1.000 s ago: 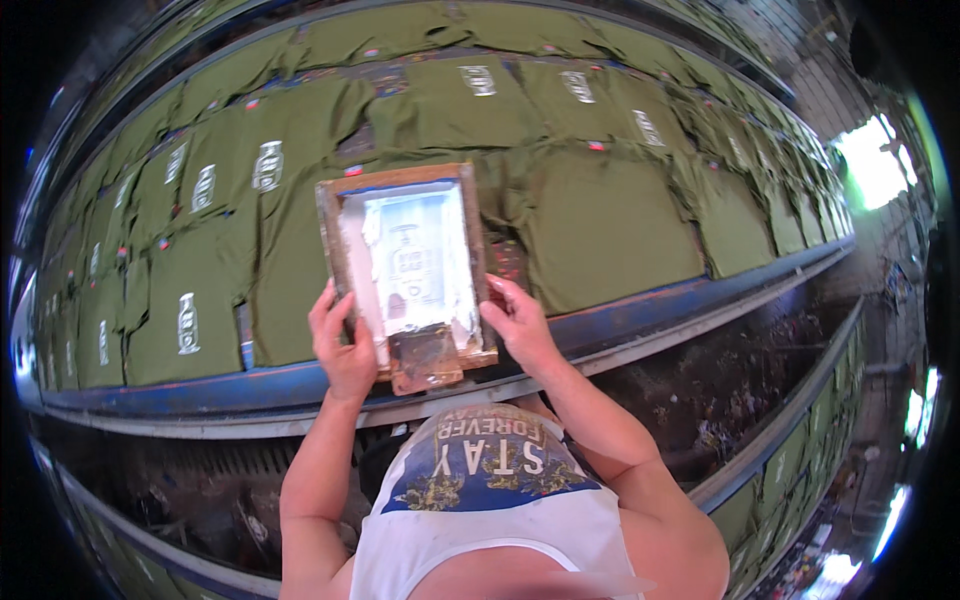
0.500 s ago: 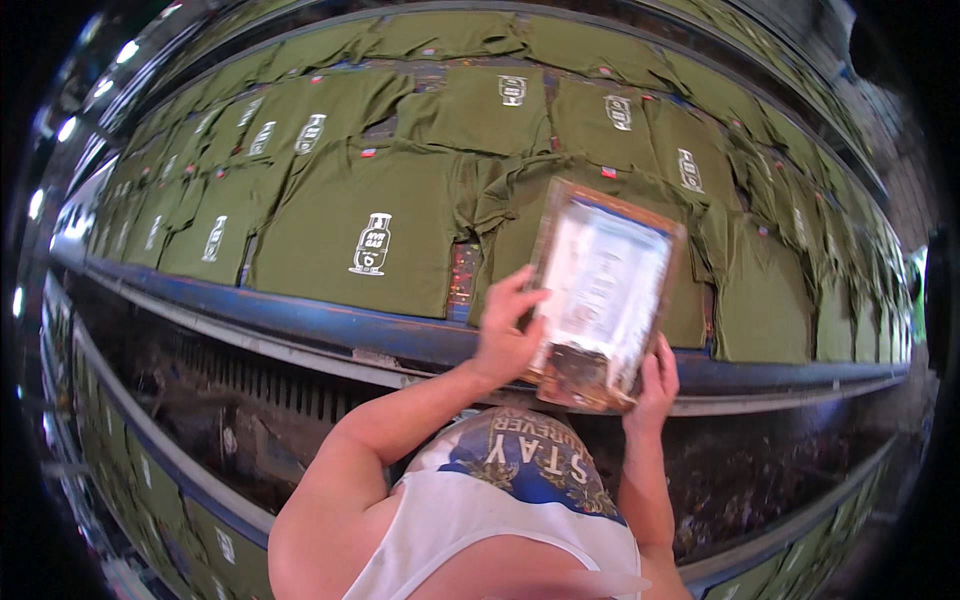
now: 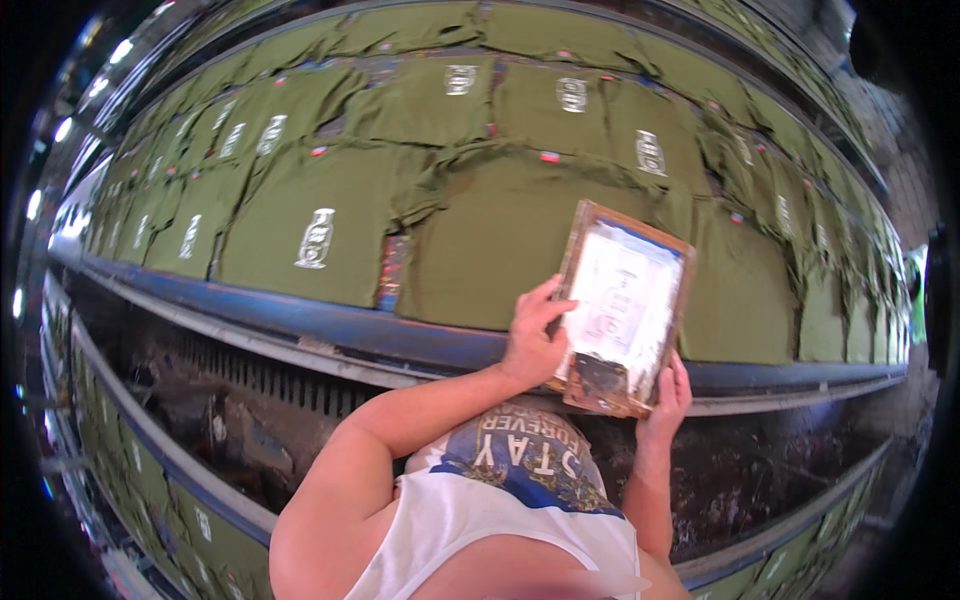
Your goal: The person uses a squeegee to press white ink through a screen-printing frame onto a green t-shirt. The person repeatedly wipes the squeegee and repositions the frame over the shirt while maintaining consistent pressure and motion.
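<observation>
A wood-edged printing screen [image 3: 685, 285] is tilted in front of me, over the right part of a plain olive T-shirt [image 3: 470, 250]. White ink covers its mesh, and a pale bottle-like design shows through. A dark brown, stained piece [image 3: 602, 378] lies across its near end. My left hand [image 3: 538, 335] is closed on the screen's left edge. Around the lower right corner my right hand [image 3: 664, 400] is closed, its fingers partly behind the frame. Left of the plain shirt lies another olive T-shirt [image 3: 275, 225] with a white gas-cylinder print.
Rows of olive T-shirts [image 3: 540, 110] lie flat on a long table with a blue front edge [image 3: 300, 312]. Under this edge runs a dark recess with metal slats [image 3: 250, 375]. Another shirt-covered table [image 3: 150, 475] stands at the lower left.
The shirts have shifted left in view, while the screen and both hands have moved slightly right and nearer. Both hands keep their hold on the screen.
</observation>
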A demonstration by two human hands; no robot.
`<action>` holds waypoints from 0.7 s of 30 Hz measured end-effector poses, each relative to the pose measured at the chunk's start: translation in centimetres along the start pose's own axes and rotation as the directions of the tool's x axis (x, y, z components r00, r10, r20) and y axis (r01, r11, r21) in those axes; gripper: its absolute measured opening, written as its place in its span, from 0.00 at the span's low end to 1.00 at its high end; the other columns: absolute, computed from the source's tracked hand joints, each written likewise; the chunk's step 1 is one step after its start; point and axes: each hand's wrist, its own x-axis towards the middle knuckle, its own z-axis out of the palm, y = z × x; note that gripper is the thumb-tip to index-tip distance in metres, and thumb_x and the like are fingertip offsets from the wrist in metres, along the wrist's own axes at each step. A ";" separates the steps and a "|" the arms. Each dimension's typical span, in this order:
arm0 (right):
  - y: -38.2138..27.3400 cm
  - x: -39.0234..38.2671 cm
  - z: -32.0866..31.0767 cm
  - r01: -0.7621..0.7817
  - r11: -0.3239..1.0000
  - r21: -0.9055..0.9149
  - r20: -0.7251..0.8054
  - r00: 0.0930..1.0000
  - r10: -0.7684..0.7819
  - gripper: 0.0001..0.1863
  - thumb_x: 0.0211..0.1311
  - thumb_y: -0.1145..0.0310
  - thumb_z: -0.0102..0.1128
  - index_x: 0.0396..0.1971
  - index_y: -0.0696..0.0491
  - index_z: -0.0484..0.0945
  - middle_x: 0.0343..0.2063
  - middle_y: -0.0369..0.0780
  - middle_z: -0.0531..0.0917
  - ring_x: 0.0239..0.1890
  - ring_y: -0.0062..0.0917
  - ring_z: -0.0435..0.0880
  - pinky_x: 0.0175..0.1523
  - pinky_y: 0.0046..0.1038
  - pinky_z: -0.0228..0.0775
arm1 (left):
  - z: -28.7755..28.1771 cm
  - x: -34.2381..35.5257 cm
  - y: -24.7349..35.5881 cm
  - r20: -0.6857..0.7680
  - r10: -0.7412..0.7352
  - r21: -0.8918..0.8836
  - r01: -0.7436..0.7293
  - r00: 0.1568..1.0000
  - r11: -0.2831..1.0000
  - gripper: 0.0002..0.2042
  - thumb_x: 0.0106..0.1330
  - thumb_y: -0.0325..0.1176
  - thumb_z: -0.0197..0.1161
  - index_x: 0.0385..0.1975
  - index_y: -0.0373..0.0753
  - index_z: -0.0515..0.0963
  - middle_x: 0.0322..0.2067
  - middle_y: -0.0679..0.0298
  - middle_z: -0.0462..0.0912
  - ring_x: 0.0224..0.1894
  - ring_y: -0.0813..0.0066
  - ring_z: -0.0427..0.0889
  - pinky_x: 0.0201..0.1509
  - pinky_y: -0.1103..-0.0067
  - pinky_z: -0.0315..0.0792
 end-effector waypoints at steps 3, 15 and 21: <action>0.2 1.4 1.0 0.040 0.998 -0.056 0.082 0.996 -0.036 0.26 0.85 0.75 0.61 0.76 0.68 0.76 0.72 0.47 0.84 0.72 0.30 0.83 0.80 0.36 0.71 | -0.5 0.8 -0.4 -0.031 -0.019 -0.031 0.018 0.999 0.999 0.22 0.61 0.16 0.68 0.55 0.38 0.92 0.75 0.40 0.81 0.73 0.40 0.80 0.79 0.56 0.74; 1.0 6.1 5.0 0.208 0.951 -0.228 0.286 0.948 -0.139 0.29 0.81 0.78 0.66 0.77 0.64 0.75 0.69 0.44 0.81 0.70 0.30 0.81 0.79 0.36 0.70 | -1.9 3.0 -2.3 -0.091 -0.132 0.039 0.136 0.987 0.990 0.17 0.63 0.18 0.72 0.51 0.38 0.94 0.77 0.40 0.80 0.75 0.43 0.79 0.82 0.58 0.71; 0.9 6.8 5.3 0.326 0.880 -0.346 0.353 0.914 -0.200 0.29 0.80 0.74 0.66 0.77 0.64 0.75 0.70 0.45 0.81 0.73 0.31 0.80 0.81 0.37 0.68 | -1.6 2.4 -3.2 -0.100 -0.204 0.004 0.205 0.974 0.979 0.15 0.63 0.18 0.72 0.49 0.37 0.93 0.77 0.40 0.80 0.78 0.46 0.78 0.84 0.59 0.69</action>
